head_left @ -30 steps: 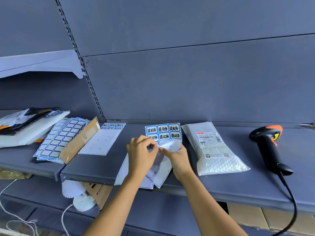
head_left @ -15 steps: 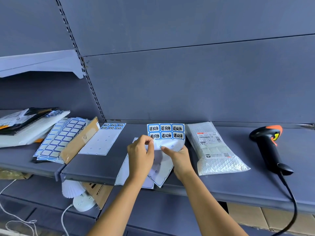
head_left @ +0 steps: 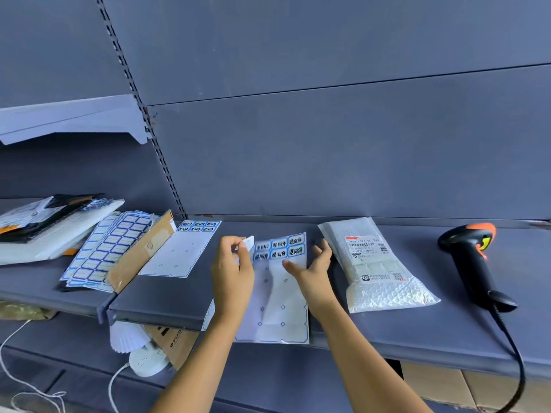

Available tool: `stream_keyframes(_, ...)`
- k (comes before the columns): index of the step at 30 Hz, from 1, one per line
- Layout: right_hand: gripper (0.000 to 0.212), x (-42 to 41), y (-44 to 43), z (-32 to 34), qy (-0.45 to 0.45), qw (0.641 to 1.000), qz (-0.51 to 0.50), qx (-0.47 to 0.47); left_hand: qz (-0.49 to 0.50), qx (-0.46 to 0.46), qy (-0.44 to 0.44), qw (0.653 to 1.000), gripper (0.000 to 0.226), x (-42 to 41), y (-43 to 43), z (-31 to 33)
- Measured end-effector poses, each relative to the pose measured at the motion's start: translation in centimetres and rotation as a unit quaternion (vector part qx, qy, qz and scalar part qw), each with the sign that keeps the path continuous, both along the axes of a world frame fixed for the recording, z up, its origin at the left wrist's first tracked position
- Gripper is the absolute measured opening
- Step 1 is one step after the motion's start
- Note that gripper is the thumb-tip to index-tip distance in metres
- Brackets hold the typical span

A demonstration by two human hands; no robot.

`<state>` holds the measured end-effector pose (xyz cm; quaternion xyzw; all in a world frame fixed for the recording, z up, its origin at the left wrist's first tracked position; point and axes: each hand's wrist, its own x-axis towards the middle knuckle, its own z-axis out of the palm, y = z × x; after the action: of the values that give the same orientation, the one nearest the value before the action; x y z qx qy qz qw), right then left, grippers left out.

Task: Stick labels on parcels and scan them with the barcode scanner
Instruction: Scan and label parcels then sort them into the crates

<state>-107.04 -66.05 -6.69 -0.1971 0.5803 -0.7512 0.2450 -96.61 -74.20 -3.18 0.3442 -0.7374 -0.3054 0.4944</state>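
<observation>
My left hand [head_left: 232, 272] pinches a small peeled label [head_left: 249, 242] between thumb and fingers, lifted off the sheet. The label sheet [head_left: 280, 293], with several blue-framed labels along its top, lies flat on the shelf under my hands. My right hand [head_left: 313, 263] hovers over the sheet's right edge with fingers spread, holding nothing. A white bubble-mailer parcel [head_left: 375, 269] with a printed shipping label lies just to the right of it. The black and orange barcode scanner [head_left: 474, 263] lies at the far right, its cable trailing down.
A second, mostly used label sheet [head_left: 182, 251] and a cardboard piece [head_left: 140, 254] lie to the left. Blue-bordered blank label sheets [head_left: 104, 251] and a stack of parcels [head_left: 44, 228] sit on the left shelf. A power strip [head_left: 147, 360] is below. The grey shelf [head_left: 417, 329] extends right.
The label sheet went from curled up in both hands to lying flat. My left hand peeled one label off and lifted it. My right hand let go and opened toward the parcel.
</observation>
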Motion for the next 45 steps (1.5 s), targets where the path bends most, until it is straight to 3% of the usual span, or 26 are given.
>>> stream_keyframes(2, 0.072, 0.7, 0.2, 0.1, 0.058, 0.998, -0.018, 0.026, 0.012, -0.026, -0.020, 0.999, 0.009, 0.0, -0.3, -0.8)
stream_keyframes(5, 0.012, 1.2, 0.5, 0.3, 0.139, 0.986, -0.052, 0.075, 0.017, -0.125, -0.060, 0.990, 0.014, 0.0, -0.2, -1.6)
stream_keyframes(6, 0.006, 1.4, 0.7, 0.6, 0.135, 0.987, -0.039, 0.079, 0.018, -0.172, -0.086, 0.981, 0.015, 0.0, 0.0, -1.9)
stream_keyframes(10, 0.037, 1.3, 0.7, 0.9, 0.110, 0.992, -0.016, 0.056, 0.047, -0.317, -0.157, 0.934, 0.016, -0.2, 0.5, -3.3)
stream_keyframes(15, 0.032, 0.9, 0.8, 0.7, 0.067, 0.998, -0.012, 0.010, 0.068, -0.389, -0.163, 0.904, 0.013, -0.6, 0.8, -3.6)
stream_keyframes(24, 0.040, 0.6, 0.5, 0.3, 0.078, 0.997, -0.017, 0.015, 0.064, -0.439, -0.175, 0.879, 0.012, -0.7, 0.1, -3.4)
stream_keyframes(29, 0.023, 0.6, 0.3, 0.1, 0.079, 0.995, -0.050, 0.029, 0.039, -0.393, -0.196, 0.897, 0.007, -0.7, 0.2, -3.5)
stream_keyframes(33, 0.021, 0.5, 0.1, 0.2, 0.092, 0.991, -0.084, 0.041, 0.003, -0.322, -0.308, 0.895, 0.012, -1.3, 0.3, -3.6)
stream_keyframes(37, 0.022, -0.5, 1.2, 2.3, 0.092, 0.989, -0.118, 0.015, -0.044, -0.252, -0.465, 0.848, 0.022, -2.7, 0.7, -3.2)
stream_keyframes(39, 0.020, -1.9, 2.9, 4.1, 0.134, 0.983, -0.125, 0.025, -0.071, -0.230, -0.507, 0.828, 0.030, -4.0, 0.3, -2.5)
stream_keyframes(42, 0.012, -5.2, 5.7, 5.5, 0.185, 0.964, -0.171, 0.086, -0.100, -0.202, -0.506, 0.833, 0.028, -6.3, 0.6, -1.2)
stream_keyframes(45, 0.011, -9.3, 8.2, 5.1, 0.175, 0.944, -0.202, 0.192, -0.150, -0.204, -0.420, 0.871, 0.038, -8.9, 2.5, -0.5)
